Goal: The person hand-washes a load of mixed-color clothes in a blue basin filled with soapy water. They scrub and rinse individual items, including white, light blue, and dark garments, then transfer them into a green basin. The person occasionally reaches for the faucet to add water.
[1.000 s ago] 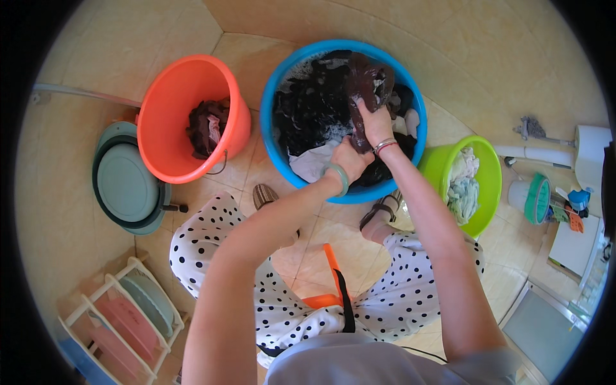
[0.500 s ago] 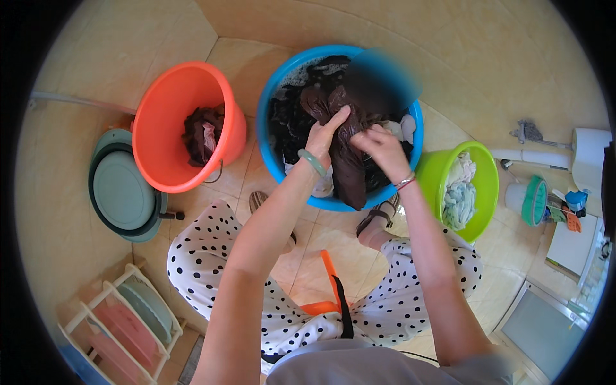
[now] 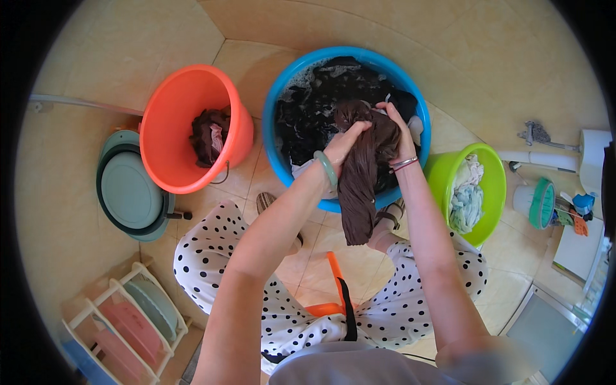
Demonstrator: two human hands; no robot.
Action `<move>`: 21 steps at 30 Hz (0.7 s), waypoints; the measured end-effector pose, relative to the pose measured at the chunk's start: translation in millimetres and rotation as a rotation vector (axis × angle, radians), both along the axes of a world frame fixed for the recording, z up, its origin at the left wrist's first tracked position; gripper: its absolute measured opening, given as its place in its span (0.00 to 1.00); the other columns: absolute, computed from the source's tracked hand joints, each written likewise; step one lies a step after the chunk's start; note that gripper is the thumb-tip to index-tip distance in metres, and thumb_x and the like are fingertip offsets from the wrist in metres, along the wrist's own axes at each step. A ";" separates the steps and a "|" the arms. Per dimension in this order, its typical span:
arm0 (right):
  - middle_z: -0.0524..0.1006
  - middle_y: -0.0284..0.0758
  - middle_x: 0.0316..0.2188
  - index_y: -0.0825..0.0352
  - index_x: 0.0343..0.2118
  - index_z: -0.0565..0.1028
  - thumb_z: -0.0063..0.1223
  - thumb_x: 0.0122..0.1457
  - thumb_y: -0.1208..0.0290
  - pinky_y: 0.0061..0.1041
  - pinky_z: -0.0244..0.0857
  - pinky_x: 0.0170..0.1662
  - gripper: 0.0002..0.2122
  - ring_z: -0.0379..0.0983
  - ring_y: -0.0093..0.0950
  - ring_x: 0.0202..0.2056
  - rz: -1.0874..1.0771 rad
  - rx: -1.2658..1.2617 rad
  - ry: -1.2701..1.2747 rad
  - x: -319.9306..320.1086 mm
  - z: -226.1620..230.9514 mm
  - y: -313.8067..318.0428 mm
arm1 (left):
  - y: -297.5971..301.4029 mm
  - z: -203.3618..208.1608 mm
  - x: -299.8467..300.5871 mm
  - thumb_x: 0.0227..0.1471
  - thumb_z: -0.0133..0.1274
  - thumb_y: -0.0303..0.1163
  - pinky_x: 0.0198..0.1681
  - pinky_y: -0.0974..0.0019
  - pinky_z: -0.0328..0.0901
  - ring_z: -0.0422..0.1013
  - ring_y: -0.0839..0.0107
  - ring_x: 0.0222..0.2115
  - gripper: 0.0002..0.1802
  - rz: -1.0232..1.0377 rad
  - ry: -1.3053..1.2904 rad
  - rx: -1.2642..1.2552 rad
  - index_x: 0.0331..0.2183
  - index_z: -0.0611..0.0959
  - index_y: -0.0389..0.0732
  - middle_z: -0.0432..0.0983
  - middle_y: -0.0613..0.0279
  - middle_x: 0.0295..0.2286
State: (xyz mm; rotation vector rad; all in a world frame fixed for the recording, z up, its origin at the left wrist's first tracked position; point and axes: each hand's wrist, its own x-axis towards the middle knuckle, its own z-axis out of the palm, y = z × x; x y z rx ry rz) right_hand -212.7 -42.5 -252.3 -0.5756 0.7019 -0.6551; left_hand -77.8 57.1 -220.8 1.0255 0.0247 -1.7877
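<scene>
A wet dark brown garment (image 3: 358, 192) is bunched over the near part of a blue basin (image 3: 270, 128). My left hand (image 3: 347, 142) grips it from the left, thumb on top. On the other side my right hand (image 3: 399, 133) has its fingers wrapped round the gathered upper part. One long twisted end hangs over the basin's near rim toward my feet. Black clothes (image 3: 308, 109) soak in sudsy water inside the basin, with some pale cloth at its edges. What lies beneath the bunched cloth is hidden.
To the left stands an orange bucket (image 3: 168, 138) holding dark and pink cloth. A light green bucket (image 3: 493, 199) with pale clothes is at the right. Folded grey-green basins (image 3: 131, 189) lean by the left wall, near a white rack (image 3: 115, 289). My feet are close to the blue basin.
The brown garment has been lifted and drawn nearer to me, its end now hanging lower past the rim. My right hand has shifted from the cloth's middle up around its right side.
</scene>
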 end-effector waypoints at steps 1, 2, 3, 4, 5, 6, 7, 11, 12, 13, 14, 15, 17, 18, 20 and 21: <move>0.76 0.34 0.39 0.64 0.43 0.72 0.55 0.59 0.62 0.25 0.70 0.42 0.13 0.74 0.26 0.39 -0.052 -0.059 0.054 0.3 0.5 -2.5 | -0.7 -1.7 0.5 0.52 0.56 0.48 0.38 0.66 0.71 0.75 0.70 0.34 0.28 -0.008 -0.039 0.011 0.47 0.75 0.38 0.77 0.61 0.39; 0.76 0.33 0.38 0.64 0.43 0.72 0.56 0.58 0.66 0.23 0.70 0.41 0.12 0.74 0.24 0.39 -0.104 -0.119 0.107 1.8 4.5 -5.6 | -2.0 -4.7 -2.7 0.52 0.56 0.50 0.39 0.65 0.71 0.75 0.69 0.36 0.30 0.045 -0.148 0.040 0.49 0.73 0.38 0.76 0.61 0.40; 0.76 0.33 0.37 0.64 0.42 0.73 0.58 0.57 0.69 0.22 0.69 0.40 0.12 0.73 0.23 0.38 -0.156 -0.179 0.160 3.7 8.0 -7.6 | -3.7 -7.2 -8.6 0.52 0.55 0.52 0.41 0.64 0.71 0.74 0.68 0.37 0.33 0.097 -0.258 0.070 0.51 0.72 0.38 0.76 0.60 0.42; 0.75 0.31 0.37 0.64 0.42 0.74 0.59 0.55 0.74 0.19 0.68 0.41 0.12 0.73 0.21 0.37 -0.188 -0.161 0.154 6.8 10.6 -7.9 | -3.5 -10.1 -11.7 0.53 0.55 0.54 0.42 0.62 0.72 0.74 0.67 0.39 0.35 0.150 -0.368 0.100 0.53 0.70 0.38 0.75 0.59 0.44; 0.75 0.31 0.37 0.64 0.42 0.74 0.58 0.55 0.74 0.19 0.68 0.41 0.12 0.72 0.21 0.38 -0.166 -0.191 0.143 7.7 14.6 -8.5 | -2.7 -8.6 -11.0 0.53 0.55 0.55 0.43 0.62 0.72 0.74 0.67 0.41 0.37 0.080 -0.224 -0.018 0.54 0.68 0.39 0.74 0.59 0.45; 0.74 0.30 0.37 0.64 0.43 0.75 0.58 0.55 0.74 0.18 0.67 0.42 0.12 0.72 0.21 0.38 -0.141 -0.220 0.136 9.3 19.0 -6.0 | 2.7 -2.9 -7.1 0.53 0.55 0.56 0.44 0.61 0.71 0.73 0.66 0.42 0.38 0.010 -0.075 -0.131 0.55 0.66 0.39 0.73 0.59 0.47; 0.74 0.30 0.37 0.64 0.43 0.75 0.58 0.55 0.74 0.18 0.67 0.42 0.12 0.72 0.20 0.38 -0.117 -0.248 0.128 9.5 21.3 -4.4 | 7.4 3.0 -3.7 0.53 0.54 0.56 0.45 0.60 0.71 0.72 0.66 0.44 0.40 -0.059 0.074 -0.244 0.57 0.65 0.40 0.72 0.58 0.48; 0.72 0.28 0.41 0.65 0.47 0.74 0.53 0.61 0.60 0.18 0.61 0.48 0.16 0.67 0.19 0.43 0.086 -0.587 0.332 7.5 20.4 -10.7 | 11.1 18.7 -7.5 0.52 0.58 0.51 0.48 0.64 0.67 0.70 0.71 0.46 0.35 -0.083 0.024 -0.272 0.55 0.68 0.42 0.72 0.62 0.48; 0.72 0.29 0.43 0.65 0.47 0.74 0.49 0.63 0.52 0.20 0.58 0.51 0.20 0.65 0.19 0.45 0.230 -0.672 0.440 1.5 22.4 -17.1 | 9.4 27.9 -9.3 0.51 0.62 0.43 0.50 0.65 0.65 0.70 0.72 0.44 0.32 -0.119 -0.042 -0.266 0.54 0.70 0.42 0.72 0.64 0.46; 0.71 0.29 0.44 0.65 0.48 0.74 0.45 0.63 0.49 0.21 0.57 0.54 0.22 0.64 0.19 0.48 0.249 -0.724 0.377 -1.5 19.7 -17.2 | 6.8 31.3 -12.7 0.50 0.62 0.40 0.50 0.65 0.65 0.70 0.73 0.44 0.32 -0.117 -0.097 -0.275 0.54 0.70 0.41 0.73 0.64 0.46; 0.71 0.31 0.47 0.64 0.51 0.72 0.42 0.63 0.46 0.23 0.57 0.55 0.26 0.64 0.21 0.50 0.279 -0.586 0.338 -0.3 23.0 -15.8 | 4.8 33.9 -14.6 0.49 0.63 0.37 0.50 0.66 0.65 0.70 0.73 0.43 0.31 -0.109 -0.158 -0.281 0.53 0.71 0.41 0.73 0.64 0.45; 0.70 0.32 0.50 0.64 0.54 0.69 0.40 0.63 0.42 0.25 0.56 0.57 0.29 0.64 0.23 0.52 0.309 -0.447 0.300 0.3 26.3 -13.6 | 3.3 35.1 -16.2 0.48 0.63 0.35 0.50 0.66 0.65 0.70 0.74 0.43 0.31 -0.102 -0.219 -0.287 0.53 0.71 0.41 0.73 0.64 0.45; 0.66 0.35 0.56 0.62 0.59 0.63 0.35 0.61 0.37 0.29 0.55 0.60 0.34 0.62 0.27 0.56 0.306 -0.303 0.074 -0.9 35.5 -7.4 | 2.9 33.4 -15.9 0.47 0.62 0.32 0.47 0.66 0.67 0.72 0.74 0.41 0.28 -0.042 -0.141 -0.231 0.50 0.73 0.40 0.75 0.63 0.42; 0.64 0.36 0.59 0.61 0.62 0.60 0.32 0.60 0.35 0.31 0.54 0.61 0.37 0.61 0.30 0.58 0.301 -0.232 -0.036 -2.0 39.2 -5.2 | 3.7 33.2 -13.5 0.47 0.61 0.32 0.47 0.66 0.67 0.72 0.73 0.41 0.27 -0.010 -0.033 -0.222 0.50 0.73 0.40 0.75 0.63 0.42; 0.59 0.38 0.62 0.60 0.64 0.55 0.29 0.58 0.33 0.35 0.53 0.63 0.40 0.59 0.33 0.60 0.264 -0.197 -0.155 -5.3 27.9 -0.3 | 4.9 36.9 -14.0 0.48 0.60 0.34 0.39 0.65 0.71 0.74 0.72 0.36 0.24 0.071 0.130 -0.214 0.47 0.75 0.40 0.77 0.62 0.37; 0.57 0.38 0.64 0.59 0.66 0.52 0.28 0.57 0.32 0.37 0.52 0.63 0.41 0.58 0.35 0.61 0.244 -0.180 -0.212 -7.7 23.4 -0.1 | 3.5 40.3 -13.9 0.48 0.59 0.36 0.36 0.65 0.71 0.75 0.72 0.34 0.23 0.028 0.179 -0.202 0.46 0.76 0.40 0.77 0.62 0.36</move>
